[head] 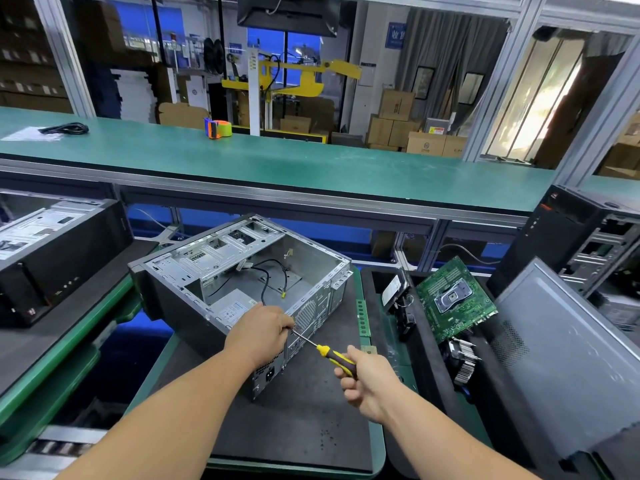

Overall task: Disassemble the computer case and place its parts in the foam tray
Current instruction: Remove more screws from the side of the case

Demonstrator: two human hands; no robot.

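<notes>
- My right hand [363, 379] is curled around the yellow and black handle of the screwdriver [325, 353]. The shaft runs up and to the left from this hand, toward the rear panel of the computer case [242, 271].
- My left hand [259, 332] rests on the near rear corner of the case. Its fingers are curled at the tip of the shaft; I cannot tell if they pinch the tip or a screw.
- The case lies open on its side on the bench [294, 427], directly ahead of both hands.
- The foam tray [426, 344] is on the right, nearer my right hand. It already holds the motherboard [453, 299].
- I judge that the next move needs the tip kept in line with the screw.
</notes>
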